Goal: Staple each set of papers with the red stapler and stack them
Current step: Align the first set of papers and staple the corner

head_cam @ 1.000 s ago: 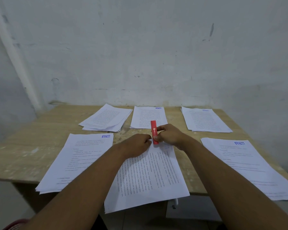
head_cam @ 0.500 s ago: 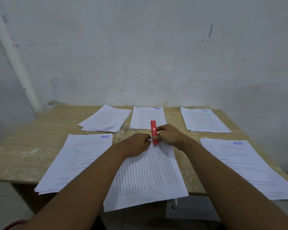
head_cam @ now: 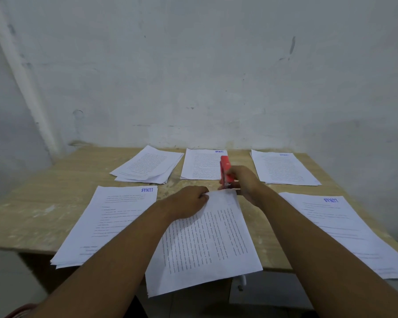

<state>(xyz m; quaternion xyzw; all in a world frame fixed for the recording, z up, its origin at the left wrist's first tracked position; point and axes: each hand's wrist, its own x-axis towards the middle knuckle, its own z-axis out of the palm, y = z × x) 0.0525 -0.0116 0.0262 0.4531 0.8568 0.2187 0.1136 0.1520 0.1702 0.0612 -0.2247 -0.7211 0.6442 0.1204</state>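
Now raised nose-up, the red plastic stapler (head_cam: pixel 225 171) is gripped by the right hand (head_cam: pixel 245 183); left hand (head_cam: pixel 190 203) pinches the far edge of the limp white paper set (head_cam: pixel 207 244).

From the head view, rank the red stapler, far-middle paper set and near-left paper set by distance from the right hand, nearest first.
1. red stapler: gripped in the right hand.
2. far-middle paper set: just beyond that hand, at the back of the table.
3. near-left paper set: on the left, beyond the left hand, which pinches the near-middle paper set.
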